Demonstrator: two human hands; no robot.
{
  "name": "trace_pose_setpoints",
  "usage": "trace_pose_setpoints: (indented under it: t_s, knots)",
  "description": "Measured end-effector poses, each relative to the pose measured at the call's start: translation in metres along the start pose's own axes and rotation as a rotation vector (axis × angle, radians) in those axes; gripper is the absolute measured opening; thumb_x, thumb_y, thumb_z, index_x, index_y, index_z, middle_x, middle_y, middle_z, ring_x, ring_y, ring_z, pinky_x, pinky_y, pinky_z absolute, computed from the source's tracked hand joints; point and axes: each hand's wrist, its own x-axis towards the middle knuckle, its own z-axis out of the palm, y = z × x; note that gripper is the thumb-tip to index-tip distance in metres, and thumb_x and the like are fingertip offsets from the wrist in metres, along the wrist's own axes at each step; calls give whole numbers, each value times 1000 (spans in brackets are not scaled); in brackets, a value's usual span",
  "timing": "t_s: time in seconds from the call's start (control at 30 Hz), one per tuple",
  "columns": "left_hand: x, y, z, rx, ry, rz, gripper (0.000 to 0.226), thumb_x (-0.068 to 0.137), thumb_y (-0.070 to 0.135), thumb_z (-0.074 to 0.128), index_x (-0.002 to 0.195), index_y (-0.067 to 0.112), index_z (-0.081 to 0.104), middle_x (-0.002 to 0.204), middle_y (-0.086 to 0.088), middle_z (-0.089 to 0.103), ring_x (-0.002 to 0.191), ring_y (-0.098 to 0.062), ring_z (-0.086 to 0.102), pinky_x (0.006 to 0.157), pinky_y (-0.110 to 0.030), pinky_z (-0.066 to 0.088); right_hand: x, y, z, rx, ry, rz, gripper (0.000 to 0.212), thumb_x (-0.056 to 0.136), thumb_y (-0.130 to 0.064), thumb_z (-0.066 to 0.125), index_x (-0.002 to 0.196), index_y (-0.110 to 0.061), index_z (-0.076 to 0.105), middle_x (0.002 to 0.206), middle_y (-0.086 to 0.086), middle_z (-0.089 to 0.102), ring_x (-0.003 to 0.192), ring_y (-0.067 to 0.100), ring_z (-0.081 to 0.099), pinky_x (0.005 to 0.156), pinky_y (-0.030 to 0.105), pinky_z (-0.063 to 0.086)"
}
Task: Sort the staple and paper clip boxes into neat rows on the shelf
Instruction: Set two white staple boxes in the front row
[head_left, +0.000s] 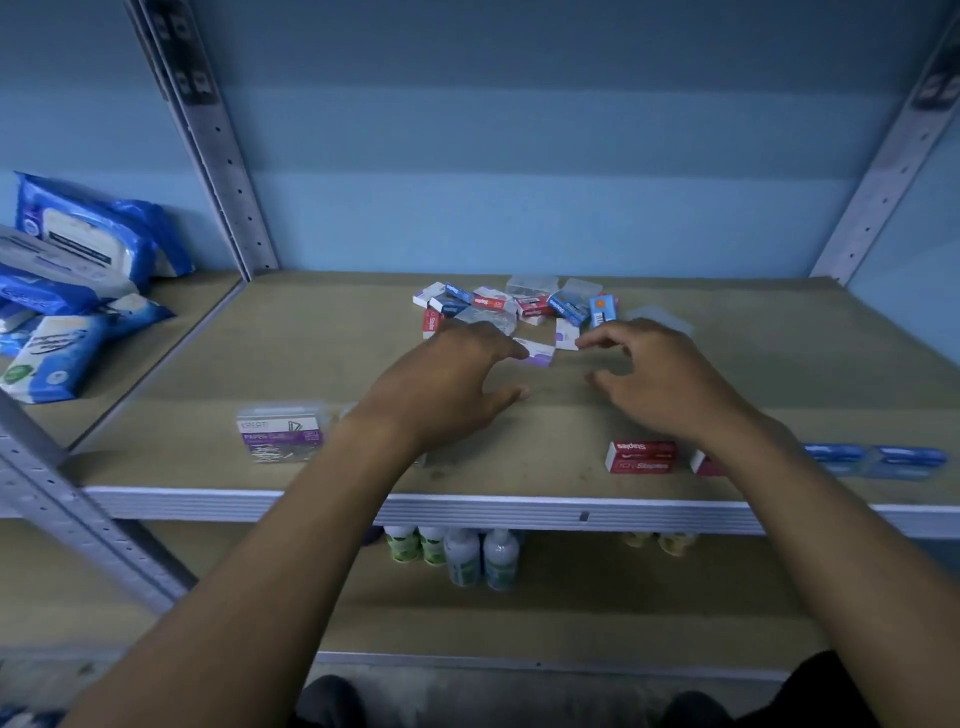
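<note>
A jumbled heap of small red, blue and white staple boxes and clear clip boxes (519, 304) lies at the back middle of the shelf board (311, 338). Both my hands hover just in front of it, holding nothing. My left hand (447, 384) has its fingers spread, fingertips near a white-and-purple box (540, 353). My right hand (654, 374) has loosely curved fingers near another white box (565, 332). Along the front edge sit a clear paper clip box (280, 431), a red staple box (641, 457), a second red box (704, 463) partly hidden by my right wrist, and two blue boxes (878, 460).
Packs of wet wipes (78, 291) are piled on the neighbouring shelf to the left. Grey metal uprights (218, 156) frame the bay on both sides. Small bottles (457, 556) stand on the shelf below.
</note>
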Motion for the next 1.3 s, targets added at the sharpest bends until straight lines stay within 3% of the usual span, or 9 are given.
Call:
trace_pose_setpoints:
  t_s: [0.13,0.3,0.53,0.67,0.8,0.97,1.13,1.23,1.3]
  knots:
    - [18,6,14,28,-74,-84,53,87,49,59,135,27,54,140,2,53,133,-23,42,108,-40,39,12,13,11,-94,-40,19,46,88,-25,65,133,-31,58,143,1,54,133,26,45,108,31,37]
    - [31,11,21,66,-171,-191,64,87,56,59,142,28,45,149,2,43,141,-28,30,113,-42,32,22,15,19,-108,-100,15,55,93,-16,55,145,-32,46,152,1,46,139,28,34,110,31,31]
    - [39,24,24,72,-272,-219,69,90,62,49,150,34,30,161,10,22,151,-27,4,121,-45,15,31,23,23,-164,-146,6,60,90,-11,50,146,-32,48,150,10,49,136,33,39,112,35,36]
    - [37,27,24,74,-266,-206,62,90,60,50,144,32,40,158,8,29,151,-27,7,120,-45,18,29,22,19,-240,-158,7,59,91,-16,48,146,-37,46,151,6,47,136,32,38,113,40,35]
    - [30,28,19,102,-240,-180,57,89,57,55,139,32,47,148,4,42,145,-27,23,115,-46,29,24,20,14,-262,-151,-28,59,94,-13,46,148,-35,44,155,-3,41,137,31,35,113,40,31]
    - [16,30,10,85,-223,-142,52,88,51,60,134,30,52,140,3,51,132,-24,41,106,-45,40,14,24,5,-256,-139,-75,35,92,-23,52,123,-31,67,132,-1,56,125,27,49,104,45,43]
    - [0,36,1,129,-236,-127,46,89,50,58,133,35,52,136,7,51,130,-22,40,104,-41,38,3,24,-6,-185,-99,-86,8,87,-24,64,86,-27,70,101,-7,66,97,15,61,87,40,52]
    - [-4,36,-2,118,-213,-118,43,90,47,58,131,35,53,133,7,52,129,-22,41,102,-41,40,-1,24,-9,-172,-35,-62,7,84,-25,66,80,-28,71,93,-12,67,92,12,61,84,39,53]
    - [-3,36,-3,129,-175,-125,39,92,42,54,129,34,55,132,6,53,128,-23,42,99,-42,42,-3,23,-9,-184,-2,-20,7,83,-36,72,86,-30,72,96,-12,65,97,13,60,85,40,54]
